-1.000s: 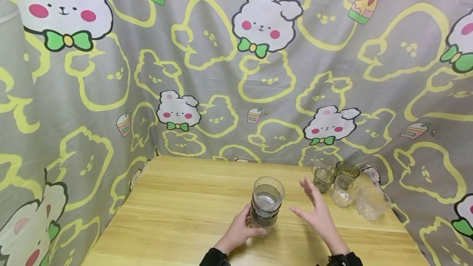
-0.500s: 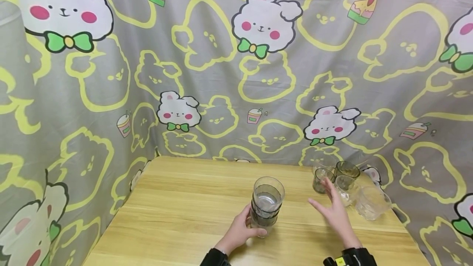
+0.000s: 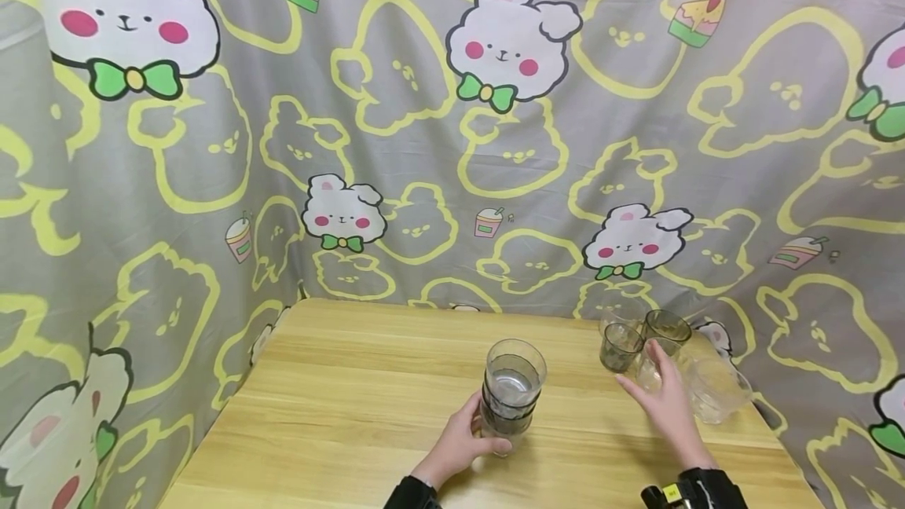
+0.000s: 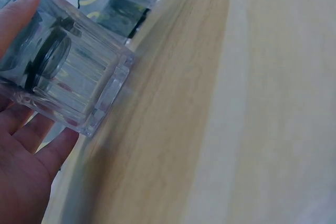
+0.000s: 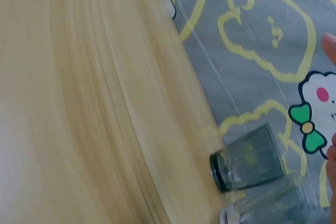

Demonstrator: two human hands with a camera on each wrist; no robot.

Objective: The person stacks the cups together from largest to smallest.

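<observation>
A stack of nested glasses [image 3: 512,391], clear ones and a dark one, stands on the wooden table [image 3: 353,407] near its middle. My left hand [image 3: 472,432] grips the stack low down, thumb across the front. The left wrist view shows the stack [image 4: 63,72] in my palm, with my left hand [image 4: 23,150] wrapped under it. My right hand [image 3: 642,379] reaches to the right with straight fingers and spread thumb, touching a clear glass [image 3: 645,374] in a group of loose glasses. A dark glass [image 5: 247,158] shows in the right wrist view, my fingertips [image 5: 331,45] at the frame's edge.
The loose group at the table's back right holds two dark glasses [image 3: 620,346] [image 3: 665,327] and a wide clear glass [image 3: 716,391]. A grey cartoon-print cloth [image 3: 452,140] hangs behind and to both sides of the table.
My right hand has moved right, away from the stack, and now reaches the clear glass in the group. The left hand and the stack have stayed put.
</observation>
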